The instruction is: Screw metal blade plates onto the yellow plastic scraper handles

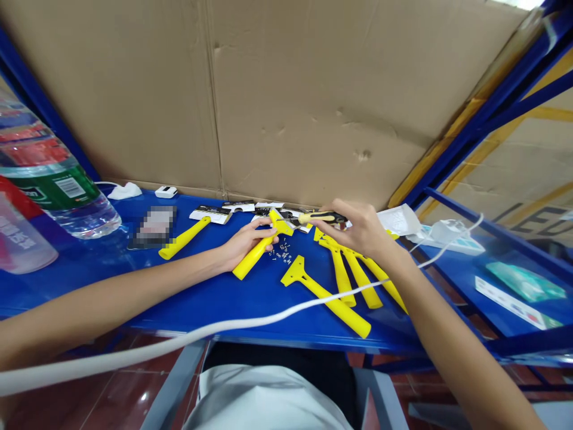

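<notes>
My left hand point(246, 243) is wrapped round a yellow scraper handle point(251, 258), its wide head tilted up and to the right. In my right hand point(358, 226) is a screwdriver point(316, 217) with a cream and black grip, its shaft pointing left to the scraper's head. Whether the tip sits in a screw is too small to tell. Below the head, small metal screws and nuts point(281, 255) lie scattered on the blue table point(215, 304). Another yellow scraper point(331, 298) lies in front of them, and several more point(364, 280) are grouped under my right forearm.
A single yellow piece point(184, 237) lies left, beside a phone point(154, 227). Printed cards point(210, 214) line the back near the cardboard wall point(286, 101). A large water bottle point(58, 173) stands far left. A white cable point(250, 322) crosses the view; a power strip point(452, 237) is at right.
</notes>
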Tool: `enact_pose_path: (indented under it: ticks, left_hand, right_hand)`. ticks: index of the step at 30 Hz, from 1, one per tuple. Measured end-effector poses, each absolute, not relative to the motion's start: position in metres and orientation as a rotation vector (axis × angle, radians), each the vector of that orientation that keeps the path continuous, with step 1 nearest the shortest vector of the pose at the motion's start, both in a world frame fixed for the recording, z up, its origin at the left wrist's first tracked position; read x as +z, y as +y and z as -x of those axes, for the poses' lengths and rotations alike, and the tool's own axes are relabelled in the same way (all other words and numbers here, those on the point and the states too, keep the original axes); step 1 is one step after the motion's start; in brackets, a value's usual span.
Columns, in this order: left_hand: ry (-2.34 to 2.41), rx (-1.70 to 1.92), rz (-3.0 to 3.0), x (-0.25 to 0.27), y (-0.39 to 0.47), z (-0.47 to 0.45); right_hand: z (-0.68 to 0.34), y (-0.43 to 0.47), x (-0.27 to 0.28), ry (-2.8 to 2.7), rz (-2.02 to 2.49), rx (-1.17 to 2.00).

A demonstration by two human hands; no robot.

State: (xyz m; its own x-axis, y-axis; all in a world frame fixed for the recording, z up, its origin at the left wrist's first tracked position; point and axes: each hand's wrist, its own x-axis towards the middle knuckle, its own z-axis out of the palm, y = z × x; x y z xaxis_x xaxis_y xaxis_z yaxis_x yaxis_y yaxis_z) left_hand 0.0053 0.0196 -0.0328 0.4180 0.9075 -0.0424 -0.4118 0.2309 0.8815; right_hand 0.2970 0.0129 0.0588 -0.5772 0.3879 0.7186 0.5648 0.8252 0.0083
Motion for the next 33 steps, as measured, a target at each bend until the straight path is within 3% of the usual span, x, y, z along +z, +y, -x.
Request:
enact_pose_path:
  ticks: [9,20,27,33]
  left_hand:
    - [0.593,1.002,-0.876,-0.033,0.021,-0.004]
    - [0.624,1.012,-0.866,-0.028,0.017,-0.011]
    - [0.651,1.006,-0.87,-0.026,0.015,-0.014]
    - [0.645,1.019,-0.862,-0.027,0.018,-0.013]
  right_hand:
    - [-0.262,0.016,0.083,-2.212,0.585,-0.084]
    - [-0.277,0.012,0.055,-2.063,0.587,-0.045]
    - [-0.271,0.014,0.046,-1.96,0.583,-0.198]
    - [-0.264,0.013,0.038,-2.0,0.437,0.201]
